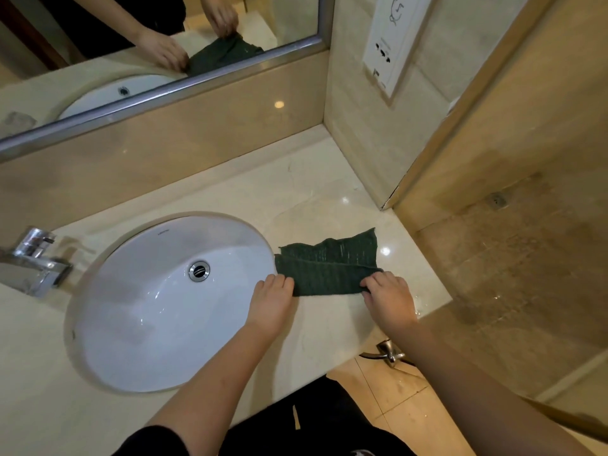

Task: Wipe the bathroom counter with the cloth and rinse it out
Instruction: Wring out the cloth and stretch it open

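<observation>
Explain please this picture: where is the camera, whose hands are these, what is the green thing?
No machine here. A person wears one camera on the head, so you look down at their own bare hands. The green thing is a cloth, lying partly folded on the pale counter, just right of the white sink. The left hand holds its left end, the right hand its right end. A chrome tap stands at the far left; the mirror behind reflects hands and cloth.

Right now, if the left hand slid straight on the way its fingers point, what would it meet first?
The left hand pinches the green cloth at its corner; it would likely push into that first, then cross the counter.
</observation>
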A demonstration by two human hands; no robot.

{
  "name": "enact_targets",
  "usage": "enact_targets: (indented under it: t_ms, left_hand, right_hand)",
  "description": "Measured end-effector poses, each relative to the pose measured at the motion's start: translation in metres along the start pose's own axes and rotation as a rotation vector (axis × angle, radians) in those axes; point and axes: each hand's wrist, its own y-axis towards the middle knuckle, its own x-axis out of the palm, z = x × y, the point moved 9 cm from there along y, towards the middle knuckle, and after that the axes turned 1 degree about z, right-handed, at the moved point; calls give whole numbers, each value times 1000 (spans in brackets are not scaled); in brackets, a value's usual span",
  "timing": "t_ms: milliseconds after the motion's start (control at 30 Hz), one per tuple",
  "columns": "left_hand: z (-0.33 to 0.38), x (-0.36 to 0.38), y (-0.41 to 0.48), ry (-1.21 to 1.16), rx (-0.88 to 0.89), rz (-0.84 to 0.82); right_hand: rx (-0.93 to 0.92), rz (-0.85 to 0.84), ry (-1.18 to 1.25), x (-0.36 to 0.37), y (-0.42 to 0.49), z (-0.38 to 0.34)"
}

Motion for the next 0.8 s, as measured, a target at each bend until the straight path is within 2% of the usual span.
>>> enact_targets:
  t_ms: [67, 267, 400, 533, 600, 733, 800]
  left_hand:
    - [-3, -2, -1, 42, -3, 24]
    - [-11, -43, 21, -153, -39, 204]
    - [-17, -70, 52, -202, -55, 260]
    - [-32, -79, 63, -280, -178, 333]
    - [-34, -71, 60, -276, -238, 284]
    - [-33, -34, 47, -328, -364, 60]
    - [-37, -25, 43, -402, -436, 51]
  right_hand:
    - [-10, 25, -11, -4, 1, -1]
    - [5, 194, 81, -45, 27, 3]
    - [41, 256, 111, -64, 63, 3]
    - [72, 348, 83, -76, 80, 1]
    - [19, 333, 96, -69, 81, -10]
    - [-160, 186, 26, -36, 74, -47]
    - [-178, 62, -33, -14, 69, -58]
